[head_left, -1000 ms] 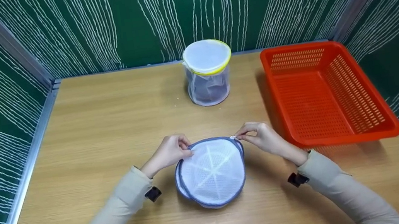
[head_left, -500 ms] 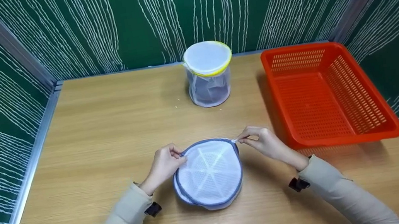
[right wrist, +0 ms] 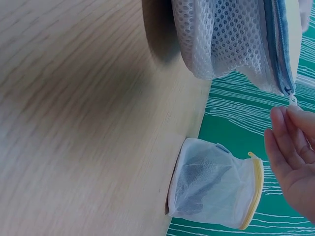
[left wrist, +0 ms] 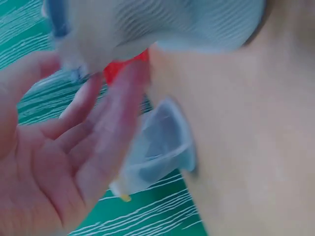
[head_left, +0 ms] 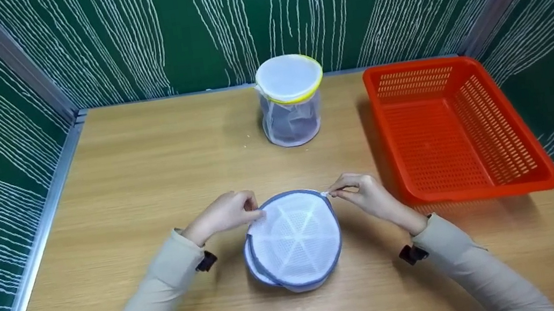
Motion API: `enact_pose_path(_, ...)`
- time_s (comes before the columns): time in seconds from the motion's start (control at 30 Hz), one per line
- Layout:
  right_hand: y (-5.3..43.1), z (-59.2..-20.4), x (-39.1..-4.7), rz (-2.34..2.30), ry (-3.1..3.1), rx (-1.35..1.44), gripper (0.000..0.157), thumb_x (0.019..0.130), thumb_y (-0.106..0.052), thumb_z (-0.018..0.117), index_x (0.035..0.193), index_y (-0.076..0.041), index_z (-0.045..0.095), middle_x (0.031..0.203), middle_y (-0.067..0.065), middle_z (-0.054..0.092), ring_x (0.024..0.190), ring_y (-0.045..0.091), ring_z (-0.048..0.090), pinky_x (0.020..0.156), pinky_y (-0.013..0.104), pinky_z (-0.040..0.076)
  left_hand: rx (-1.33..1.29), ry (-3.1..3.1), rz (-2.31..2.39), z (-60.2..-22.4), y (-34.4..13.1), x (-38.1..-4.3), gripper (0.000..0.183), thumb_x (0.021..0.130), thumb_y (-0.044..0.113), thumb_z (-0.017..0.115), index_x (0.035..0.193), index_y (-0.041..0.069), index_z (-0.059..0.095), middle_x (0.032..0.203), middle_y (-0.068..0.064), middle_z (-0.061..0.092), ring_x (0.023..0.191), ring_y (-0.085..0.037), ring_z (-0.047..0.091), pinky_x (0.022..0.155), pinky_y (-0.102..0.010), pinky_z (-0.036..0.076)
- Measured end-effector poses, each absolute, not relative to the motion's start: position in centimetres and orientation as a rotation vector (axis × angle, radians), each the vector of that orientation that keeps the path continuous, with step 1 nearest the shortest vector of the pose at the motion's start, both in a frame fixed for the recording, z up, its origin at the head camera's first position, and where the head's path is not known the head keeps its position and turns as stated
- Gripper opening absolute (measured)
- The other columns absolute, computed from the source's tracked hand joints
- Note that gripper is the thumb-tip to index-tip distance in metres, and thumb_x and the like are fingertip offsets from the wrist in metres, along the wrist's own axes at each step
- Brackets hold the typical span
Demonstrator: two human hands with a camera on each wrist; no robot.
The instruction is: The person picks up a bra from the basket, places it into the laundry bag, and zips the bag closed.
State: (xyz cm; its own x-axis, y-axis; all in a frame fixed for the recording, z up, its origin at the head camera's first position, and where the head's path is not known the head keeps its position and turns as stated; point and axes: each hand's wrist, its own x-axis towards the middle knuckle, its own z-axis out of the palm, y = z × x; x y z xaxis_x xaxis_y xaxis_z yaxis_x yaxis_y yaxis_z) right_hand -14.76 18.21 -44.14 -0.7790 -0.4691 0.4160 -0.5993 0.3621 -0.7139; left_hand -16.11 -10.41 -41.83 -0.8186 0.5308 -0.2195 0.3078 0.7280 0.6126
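Observation:
In the head view a round white mesh laundry bag (head_left: 296, 242) with blue trim stands on the table in front of me. My left hand (head_left: 225, 216) pinches its rim at the upper left; the left wrist view is blurred at the fingertips. On the other side, my right hand (head_left: 366, 194) pinches the small white zipper pull (right wrist: 293, 100) between thumb and fingers. The blue zipper (right wrist: 278, 46) runs along the bag's edge in the right wrist view. Behind the bag stands a second mesh bag (head_left: 292, 118), upright, with a yellow zipper round its top.
A red plastic basket (head_left: 436, 149) with slotted walls sits at the right of the wooden table (head_left: 147, 157). Green panels (head_left: 189, 32) with white lines enclose the table at the back and sides.
The blue-trimmed bag shifted slightly left, then back right. My left hand moved left along with it and has turned at the rim. My right hand has stayed almost in place on the zipper pull.

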Motion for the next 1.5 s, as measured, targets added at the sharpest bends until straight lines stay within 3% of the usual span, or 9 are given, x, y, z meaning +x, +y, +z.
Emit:
enact_pose_path(0.23, 18.8, -46.5, -16.0, 1.405, -2.444, 0.985, 0.012, 0.074, 0.009, 0.063, 0.084, 0.004, 0.067, 0.076, 0.012, 0.064, 0.072, 0.022, 0.059, 0.070, 0.024, 0.051, 0.712, 2.559, 0.674, -39.7, -8.4, -18.2, 0.024, 0.087, 0.026, 0.055, 0.094, 0.004, 0.060, 0.086, -0.006, 0.061, 0.079, -0.019, 0.056, 0.072, -0.030, 0.046)
enact_pose_path(0.6, 19.0, -46.9, -16.5, 1.411, -2.477, 0.960, 0.011, 0.077, 0.001, 0.064, 0.087, 0.000, 0.068, 0.079, 0.005, 0.065, 0.075, 0.014, 0.059, 0.073, 0.023, 0.051, 1.000, 2.466, 0.608, -39.7, -5.0, -19.6, 0.025, 0.086, 0.009, 0.054, 0.108, -0.003, 0.060, 0.102, -0.014, 0.062, 0.093, -0.022, 0.058, 0.083, -0.031, 0.046)
enact_pose_path(0.87, 18.8, -46.7, -16.6, 1.430, -2.488, 0.939, 0.011, 0.076, 0.002, 0.065, 0.087, 0.002, 0.068, 0.078, 0.008, 0.065, 0.073, 0.020, 0.058, 0.071, 0.024, 0.051, 1.072, 2.429, 0.598, -40.3, -4.0, -19.9, 0.021, 0.084, 0.008, 0.055, 0.101, -0.001, 0.064, 0.095, -0.012, 0.064, 0.088, -0.021, 0.059, 0.078, -0.030, 0.047)
enact_pose_path(1.27, 18.5, -46.8, -16.8, 1.409, -2.418, 0.977, 0.010, 0.076, 0.001, 0.065, 0.085, -0.002, 0.069, 0.077, 0.005, 0.065, 0.073, 0.014, 0.060, 0.073, 0.022, 0.050, 1.125, 2.450, 0.479, -40.2, -3.8, -19.5, 0.015, 0.083, 0.005, 0.056, 0.093, -0.004, 0.063, 0.089, -0.015, 0.063, 0.083, -0.026, 0.059, 0.074, -0.031, 0.049)
enact_pose_path(1.5, 17.2, -43.7, -15.4, 1.352, -2.426, 0.923, 0.011, 0.071, 0.012, 0.064, 0.081, 0.007, 0.066, 0.075, 0.014, 0.064, 0.071, 0.023, 0.061, 0.071, 0.025, 0.051, 1.186, 2.494, 0.508, -40.5, -4.4, -19.3, 0.012, 0.084, 0.002, 0.052, 0.091, -0.005, 0.060, 0.087, -0.016, 0.062, 0.079, -0.026, 0.059, 0.069, -0.030, 0.050)
